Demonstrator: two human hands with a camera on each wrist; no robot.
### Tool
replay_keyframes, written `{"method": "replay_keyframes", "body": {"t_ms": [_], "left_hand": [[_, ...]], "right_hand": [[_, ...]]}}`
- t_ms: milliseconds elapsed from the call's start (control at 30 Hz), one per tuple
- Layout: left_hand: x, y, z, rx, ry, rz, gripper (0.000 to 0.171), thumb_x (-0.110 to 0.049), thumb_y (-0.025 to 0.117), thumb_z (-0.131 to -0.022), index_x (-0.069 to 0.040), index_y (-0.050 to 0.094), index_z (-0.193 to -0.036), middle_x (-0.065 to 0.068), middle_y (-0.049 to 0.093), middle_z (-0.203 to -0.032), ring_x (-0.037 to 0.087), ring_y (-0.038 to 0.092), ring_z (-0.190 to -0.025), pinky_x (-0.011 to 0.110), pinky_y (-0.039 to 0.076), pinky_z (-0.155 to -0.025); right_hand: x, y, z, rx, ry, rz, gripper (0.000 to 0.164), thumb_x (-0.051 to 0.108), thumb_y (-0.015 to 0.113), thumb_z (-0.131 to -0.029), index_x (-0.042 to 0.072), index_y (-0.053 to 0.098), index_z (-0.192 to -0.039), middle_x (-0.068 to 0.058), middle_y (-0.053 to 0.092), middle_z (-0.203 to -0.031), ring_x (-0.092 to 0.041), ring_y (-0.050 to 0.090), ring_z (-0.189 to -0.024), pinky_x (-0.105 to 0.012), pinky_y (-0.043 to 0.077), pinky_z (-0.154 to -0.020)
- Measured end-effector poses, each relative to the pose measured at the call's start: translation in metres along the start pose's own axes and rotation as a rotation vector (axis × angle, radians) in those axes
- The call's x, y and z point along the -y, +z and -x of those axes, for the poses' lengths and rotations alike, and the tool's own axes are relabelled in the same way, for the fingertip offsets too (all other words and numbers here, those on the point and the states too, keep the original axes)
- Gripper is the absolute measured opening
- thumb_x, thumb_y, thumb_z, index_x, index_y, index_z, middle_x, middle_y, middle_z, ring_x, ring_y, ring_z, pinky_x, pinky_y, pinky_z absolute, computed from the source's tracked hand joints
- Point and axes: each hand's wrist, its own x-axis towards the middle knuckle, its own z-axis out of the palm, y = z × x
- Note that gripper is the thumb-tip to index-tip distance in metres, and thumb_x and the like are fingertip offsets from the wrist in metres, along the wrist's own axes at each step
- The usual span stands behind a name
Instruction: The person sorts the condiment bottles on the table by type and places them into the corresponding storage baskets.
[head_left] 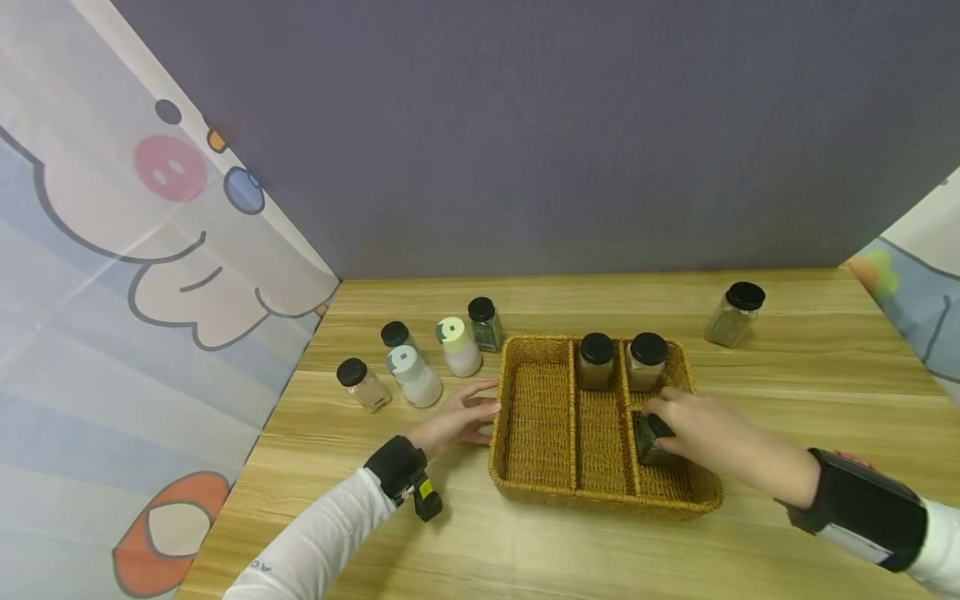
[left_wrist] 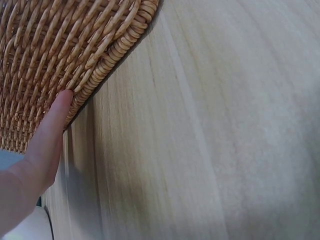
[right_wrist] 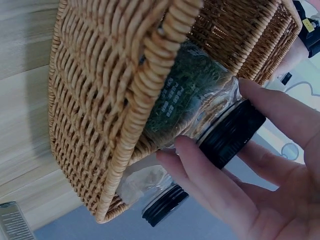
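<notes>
My right hand (head_left: 697, 429) pinches a clear spice jar of dried green flakes (right_wrist: 187, 92) near its black lid, thumb on one side and fingers on the other. The jar stands inside the front right compartment of a woven basket (head_left: 536, 425). In the right wrist view the near basket wall hides part of it. Fingers of my left hand (head_left: 461, 417) lie nearly straight against the basket's left side, and a fingertip touches the weave in the left wrist view. Two more black-lidded jars stand in the basket, one in the middle compartment (head_left: 596, 367), one behind my right hand (head_left: 647, 367).
Left of the basket stand black-lidded jars (head_left: 363, 385) and two white shakers (head_left: 416, 379), one with a yellowish top (head_left: 459, 348). A lone jar (head_left: 731, 318) sits at the back right. A grey panel (head_left: 525, 142) rises behind the wooden table (head_left: 810, 350).
</notes>
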Motion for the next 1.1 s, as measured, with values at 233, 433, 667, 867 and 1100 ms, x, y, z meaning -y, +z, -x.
{"method": "replay_keyframes", "body": {"t_ms": [233, 433, 667, 867, 1100], "left_hand": [[0.001, 0.000, 0.000, 0.002, 0.010, -0.003, 0.058, -0.013, 0.050, -0.090, -0.007, 0.020, -0.140, 0.028, 0.031, -0.134, 0.038, 0.044, -0.114, 0.048, 0.046, -0.084], [0.001, -0.001, -0.001, 0.002, 0.009, 0.003, 0.057, -0.012, 0.049, -0.090, -0.007, 0.021, -0.139, 0.027, 0.031, -0.134, 0.038, 0.044, -0.114, 0.048, 0.046, -0.084], [-0.006, 0.003, 0.003, 0.004, -0.004, -0.017, 0.055, -0.008, 0.045, -0.091, -0.004, 0.019, -0.139, 0.029, 0.029, -0.134, 0.040, 0.042, -0.115, 0.049, 0.045, -0.085], [-0.007, 0.004, 0.005, -0.007, 0.002, -0.015, 0.058, -0.013, 0.050, -0.089, -0.006, 0.022, -0.139, 0.028, 0.032, -0.133, 0.038, 0.042, -0.115, 0.048, 0.046, -0.085], [0.001, -0.001, 0.000, -0.008, 0.007, -0.010, 0.059, -0.016, 0.053, -0.088, -0.008, 0.024, -0.139, 0.027, 0.033, -0.133, 0.037, 0.044, -0.114, 0.047, 0.046, -0.084]], "right_hand": [[0.002, 0.001, -0.001, -0.019, -0.009, 0.007, 0.036, 0.016, 0.078, -0.063, 0.000, 0.062, -0.092, -0.011, 0.055, -0.078, -0.012, 0.052, -0.055, -0.024, 0.046, -0.046], [0.001, 0.001, -0.001, -0.010, -0.003, 0.008, 0.039, 0.017, 0.078, -0.063, 0.000, 0.062, -0.094, -0.011, 0.055, -0.079, -0.013, 0.053, -0.056, -0.025, 0.048, -0.048], [0.000, -0.001, -0.001, 0.020, 0.014, -0.009, 0.042, 0.020, 0.077, -0.063, -0.001, 0.062, -0.096, -0.018, 0.059, -0.086, -0.021, 0.058, -0.063, -0.032, 0.052, -0.054], [0.000, -0.009, -0.001, 0.029, 0.032, -0.064, 0.042, 0.018, 0.076, -0.066, -0.002, 0.061, -0.099, -0.023, 0.058, -0.092, -0.022, 0.059, -0.063, -0.031, 0.052, -0.053], [-0.004, -0.020, -0.003, 0.028, 0.056, -0.099, 0.041, 0.019, 0.073, -0.070, -0.003, 0.060, -0.101, -0.024, 0.058, -0.097, -0.029, 0.061, -0.072, -0.036, 0.053, -0.059]]}}
